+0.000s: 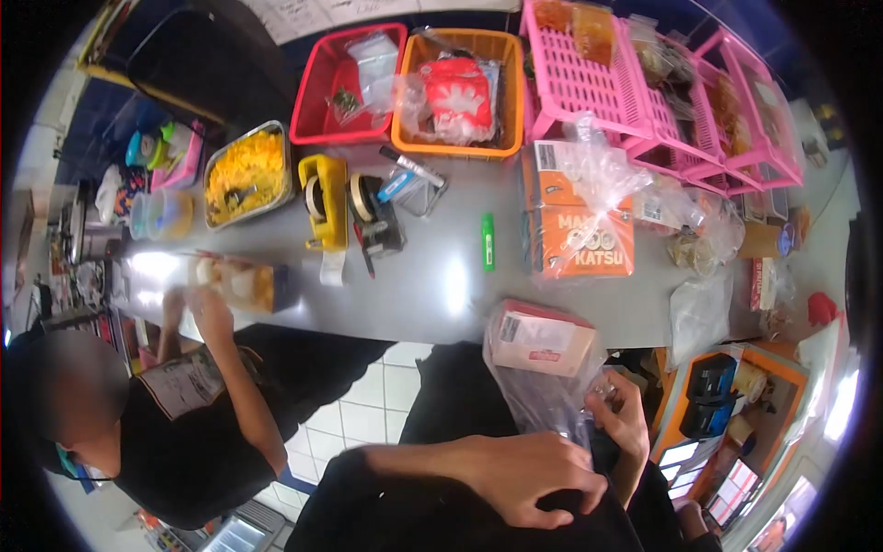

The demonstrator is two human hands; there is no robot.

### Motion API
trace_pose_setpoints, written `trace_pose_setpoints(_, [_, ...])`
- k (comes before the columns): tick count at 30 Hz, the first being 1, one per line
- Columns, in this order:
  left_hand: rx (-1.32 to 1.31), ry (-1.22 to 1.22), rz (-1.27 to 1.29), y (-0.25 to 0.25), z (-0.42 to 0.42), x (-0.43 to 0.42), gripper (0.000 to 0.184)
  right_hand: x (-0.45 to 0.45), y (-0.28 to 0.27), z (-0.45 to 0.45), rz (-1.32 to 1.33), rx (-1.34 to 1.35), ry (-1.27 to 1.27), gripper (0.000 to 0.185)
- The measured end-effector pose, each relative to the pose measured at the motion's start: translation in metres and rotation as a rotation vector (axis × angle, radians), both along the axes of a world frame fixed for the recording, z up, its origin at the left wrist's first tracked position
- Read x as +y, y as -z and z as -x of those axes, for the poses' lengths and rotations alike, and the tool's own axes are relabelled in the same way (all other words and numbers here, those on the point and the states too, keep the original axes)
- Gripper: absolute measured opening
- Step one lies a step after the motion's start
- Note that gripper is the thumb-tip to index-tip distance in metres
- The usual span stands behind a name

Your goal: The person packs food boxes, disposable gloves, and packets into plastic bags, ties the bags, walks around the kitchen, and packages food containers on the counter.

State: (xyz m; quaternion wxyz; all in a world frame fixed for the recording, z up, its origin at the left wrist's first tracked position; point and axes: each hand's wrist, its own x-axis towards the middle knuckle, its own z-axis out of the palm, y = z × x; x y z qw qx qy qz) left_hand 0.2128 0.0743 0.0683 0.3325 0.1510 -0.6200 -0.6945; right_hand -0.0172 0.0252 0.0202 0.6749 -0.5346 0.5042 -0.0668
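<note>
A clear plastic bag [544, 397] holds a box [543, 343] with a white label and red lettering, at the front edge of the steel table. My right hand [622, 416] is closed, its fingers pinching the gathered plastic on the bag's right side. Just below the bag, my left hand [529, 474] reaches across my body with curved fingers. Its thumb and forefinger stand apart with nothing visible between them. Whether its far fingers touch the plastic is hidden.
Behind the bag stand orange boxes [584, 244] under clear plastic. A green marker [487, 242], tape dispensers [323, 202], a tray of yellow food [246, 175], a red basket [302, 97], an orange basket [518, 101] and pink racks [589, 97] line the table. A co-worker [184, 432] handles a package [241, 282] at left.
</note>
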Motion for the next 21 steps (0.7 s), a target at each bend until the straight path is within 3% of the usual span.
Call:
trace_pose_setpoints(4, [0.079,0.151,0.082,-0.003,0.001,-0.017,0.023,0.002,-0.013,-0.018,0.107,0.084,0.296,0.019])
trace_pose_setpoints(7, [-0.016,0.126,0.052,0.002,-0.021,-0.026,0.021,0.008,-0.037,-0.019,0.32,-0.359,0.587,0.032])
trace_pose_setpoints(9, [-0.062,0.072,-0.212,0.012,-0.041,-0.033,0.022,0.003,-0.043,-0.017,0.317,-0.394,0.617,0.034])
trace_pose_setpoints(12, [0.121,-0.257,-0.17,0.006,-0.087,-0.041,0.02,0.002,-0.06,-0.007,0.315,-0.457,0.645,0.034])
trace_pose_setpoints(14, [0.615,-0.233,-0.337,0.023,-0.101,-0.038,0.027,-0.001,-0.072,-0.004,0.324,-0.533,0.649,0.034])
trace_pose_setpoints(16, [0.74,-0.19,-0.405,0.018,-0.102,-0.041,0.033,-0.011,-0.075,-0.009,0.413,-0.402,0.763,0.031])
trace_pose_setpoints(17, [0.731,-0.173,-0.404,0.01,-0.101,-0.046,0.033,-0.024,-0.074,-0.01,0.36,-0.348,0.715,0.026])
trace_pose_setpoints(18, [0.479,-0.137,-0.265,0.0,-0.1,-0.053,0.033,-0.03,-0.064,-0.013,0.436,-0.235,0.596,0.022])
trace_pose_setpoints(19, [0.228,-0.113,-0.121,-0.006,-0.096,-0.057,0.034,-0.028,-0.062,-0.013,0.304,-0.23,0.482,0.022])
trace_pose_setpoints(21, [0.14,-0.054,-0.077,-0.01,-0.066,-0.056,0.034,-0.023,-0.044,-0.016,0.142,-0.368,0.216,0.031])
